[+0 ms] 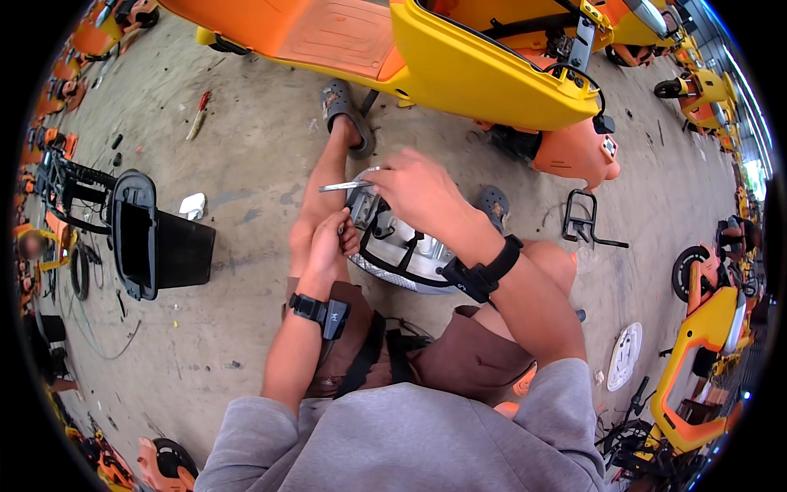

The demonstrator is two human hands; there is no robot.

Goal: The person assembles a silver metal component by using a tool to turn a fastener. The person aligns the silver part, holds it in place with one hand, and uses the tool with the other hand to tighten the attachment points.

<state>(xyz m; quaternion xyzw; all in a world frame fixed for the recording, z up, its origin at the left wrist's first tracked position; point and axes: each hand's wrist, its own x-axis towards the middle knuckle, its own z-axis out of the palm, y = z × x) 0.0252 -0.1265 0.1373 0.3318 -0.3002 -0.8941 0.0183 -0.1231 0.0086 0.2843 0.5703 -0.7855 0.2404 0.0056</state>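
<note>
Between my knees rests a rounded, silver-grey headlight unit with a black bracket over its back. My right hand reaches across above it, bent fingers closed on a slim silver metal tool that points left; its working end is not clear. My left hand is closed at the unit's left side, just below the tool. A dark narrow piece sticks up from that grip, but I cannot make out its kind. The right fingertips are partly hidden and slightly blurred.
Ahead stands a yellow and orange scooter body. On the floor lie a black bin-shaped part, a red-handled screwdriver, a crumpled white cloth, a black tubular bracket and a white oval panel. Another yellow frame stands right.
</note>
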